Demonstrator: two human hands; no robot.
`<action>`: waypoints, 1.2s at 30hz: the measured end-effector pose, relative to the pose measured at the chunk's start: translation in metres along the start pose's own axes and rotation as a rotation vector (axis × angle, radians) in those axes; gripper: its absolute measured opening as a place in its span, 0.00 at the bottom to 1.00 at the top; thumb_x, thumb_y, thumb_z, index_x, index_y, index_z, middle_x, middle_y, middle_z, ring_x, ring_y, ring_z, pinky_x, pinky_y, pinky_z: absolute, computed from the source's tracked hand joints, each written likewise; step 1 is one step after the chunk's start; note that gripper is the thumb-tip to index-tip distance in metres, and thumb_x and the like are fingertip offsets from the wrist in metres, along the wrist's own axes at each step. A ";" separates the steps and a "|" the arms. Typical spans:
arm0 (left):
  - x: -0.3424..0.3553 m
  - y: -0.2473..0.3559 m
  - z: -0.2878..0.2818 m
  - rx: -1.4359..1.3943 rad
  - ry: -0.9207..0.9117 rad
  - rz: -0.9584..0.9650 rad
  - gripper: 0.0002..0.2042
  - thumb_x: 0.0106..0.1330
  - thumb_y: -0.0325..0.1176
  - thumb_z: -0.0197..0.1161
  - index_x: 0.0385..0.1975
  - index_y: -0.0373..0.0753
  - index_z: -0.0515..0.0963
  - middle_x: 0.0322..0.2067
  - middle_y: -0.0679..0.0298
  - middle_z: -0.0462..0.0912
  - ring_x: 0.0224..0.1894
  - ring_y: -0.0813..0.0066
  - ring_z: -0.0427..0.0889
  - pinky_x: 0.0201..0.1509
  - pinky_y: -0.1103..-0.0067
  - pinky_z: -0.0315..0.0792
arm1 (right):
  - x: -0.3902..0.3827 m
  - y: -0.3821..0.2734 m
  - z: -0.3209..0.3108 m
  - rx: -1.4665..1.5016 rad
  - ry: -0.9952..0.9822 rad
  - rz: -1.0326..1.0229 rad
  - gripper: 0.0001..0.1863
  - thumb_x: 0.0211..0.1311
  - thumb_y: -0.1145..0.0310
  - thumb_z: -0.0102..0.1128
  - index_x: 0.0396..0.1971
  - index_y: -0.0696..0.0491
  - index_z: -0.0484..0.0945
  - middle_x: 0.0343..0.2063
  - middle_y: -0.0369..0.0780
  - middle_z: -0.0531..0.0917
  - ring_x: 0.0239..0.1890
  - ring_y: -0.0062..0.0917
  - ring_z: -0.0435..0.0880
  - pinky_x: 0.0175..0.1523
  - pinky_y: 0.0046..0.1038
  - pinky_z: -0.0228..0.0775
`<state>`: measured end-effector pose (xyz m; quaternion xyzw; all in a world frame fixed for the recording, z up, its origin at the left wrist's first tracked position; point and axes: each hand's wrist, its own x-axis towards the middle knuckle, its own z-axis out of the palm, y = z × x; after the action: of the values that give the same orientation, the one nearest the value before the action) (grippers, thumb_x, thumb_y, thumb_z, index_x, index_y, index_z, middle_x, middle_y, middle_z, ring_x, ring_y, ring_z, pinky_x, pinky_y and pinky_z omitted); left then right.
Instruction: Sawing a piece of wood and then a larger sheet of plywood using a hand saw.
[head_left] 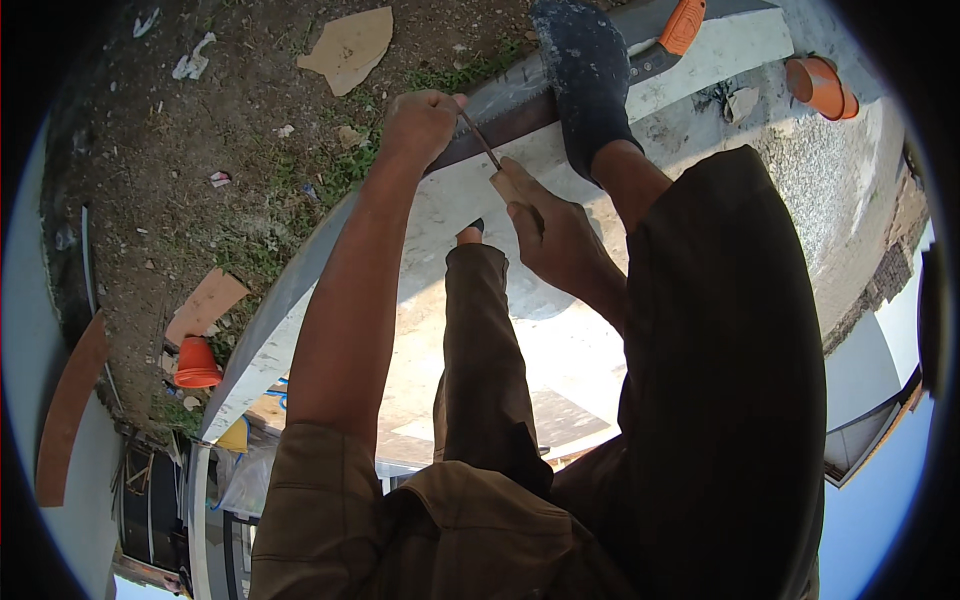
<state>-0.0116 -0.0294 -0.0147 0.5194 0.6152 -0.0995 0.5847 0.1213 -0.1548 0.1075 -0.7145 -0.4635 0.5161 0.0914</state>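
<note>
My right hand (pixel 565 240) is closed around the wooden handle of a thin file (pixel 482 140). My left hand (pixel 420 128) is closed too, its fingers pinching the far tip of the file. Beneath the file, a handsaw blade (pixel 500 132) lies along the pale concrete ledge (pixel 700 65), partly in shade. The saw's orange handle (pixel 683 26) shows to the right, beyond my foot. My foot in a dark sock (pixel 585 75) rests across the blade and hides part of it. Both hands are just left of that foot.
Bare soil with grass and litter spreads left of the ledge, with a torn brown board piece (pixel 347 50). Orange pots (pixel 197 363) lie at the left and upper right (pixel 822 87). My other leg (pixel 482 340) stretches between my arms. A brown plank (pixel 72 415) leans far left.
</note>
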 end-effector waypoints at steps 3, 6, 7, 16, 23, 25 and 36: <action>0.023 0.015 -0.021 -0.012 0.043 -0.046 0.19 0.64 0.48 0.61 0.26 0.35 0.80 0.20 0.68 0.75 0.23 0.76 0.68 0.31 0.75 0.66 | 0.031 0.005 0.007 -0.030 0.085 -0.105 0.27 0.63 0.75 0.51 0.63 0.58 0.64 0.40 0.55 0.82 0.37 0.40 0.85 0.43 0.30 0.74; 0.026 0.021 -0.035 -0.116 -0.009 -0.052 0.19 0.64 0.49 0.61 0.27 0.36 0.81 0.22 0.68 0.75 0.25 0.76 0.68 0.32 0.75 0.66 | 0.030 0.012 0.004 0.105 0.186 -0.233 0.27 0.63 0.75 0.51 0.63 0.58 0.64 0.40 0.56 0.81 0.38 0.40 0.85 0.43 0.30 0.74; 0.021 0.020 -0.036 -0.126 -0.045 -0.016 0.18 0.64 0.49 0.61 0.27 0.37 0.81 0.23 0.68 0.74 0.26 0.77 0.68 0.32 0.75 0.66 | 0.024 0.014 0.002 0.144 0.200 -0.263 0.27 0.63 0.75 0.51 0.63 0.58 0.64 0.40 0.56 0.81 0.38 0.40 0.85 0.44 0.31 0.74; -0.021 0.010 -0.008 -0.055 -0.090 0.026 0.18 0.64 0.48 0.61 0.31 0.35 0.82 0.19 0.67 0.72 0.24 0.79 0.68 0.31 0.76 0.65 | -0.020 0.002 -0.011 0.091 0.024 -0.049 0.27 0.61 0.76 0.53 0.63 0.58 0.64 0.40 0.55 0.81 0.42 0.43 0.83 0.46 0.33 0.73; -0.016 0.000 -0.002 -0.085 -0.114 -0.021 0.17 0.63 0.47 0.63 0.28 0.36 0.81 0.19 0.69 0.73 0.24 0.79 0.69 0.32 0.76 0.65 | -0.027 -0.001 -0.006 -0.017 0.034 -0.059 0.27 0.61 0.75 0.54 0.62 0.57 0.66 0.37 0.55 0.81 0.38 0.43 0.83 0.45 0.35 0.74; -0.009 -0.003 -0.001 -0.085 -0.115 0.004 0.18 0.63 0.49 0.63 0.28 0.37 0.81 0.20 0.69 0.74 0.24 0.78 0.69 0.33 0.76 0.66 | -0.021 -0.001 -0.001 -0.115 0.015 -0.028 0.26 0.61 0.74 0.55 0.61 0.57 0.66 0.37 0.54 0.81 0.37 0.43 0.83 0.44 0.35 0.74; 0.010 0.014 -0.034 -0.111 -0.048 -0.023 0.18 0.64 0.49 0.61 0.28 0.39 0.83 0.25 0.67 0.79 0.30 0.79 0.71 0.40 0.77 0.66 | 0.011 0.003 -0.002 0.001 0.053 -0.051 0.26 0.63 0.74 0.53 0.62 0.57 0.65 0.41 0.54 0.81 0.39 0.40 0.84 0.44 0.33 0.75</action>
<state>-0.0198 0.0068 -0.0055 0.4768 0.6114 -0.0844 0.6259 0.1246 -0.1477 0.0995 -0.7158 -0.4786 0.4948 0.1169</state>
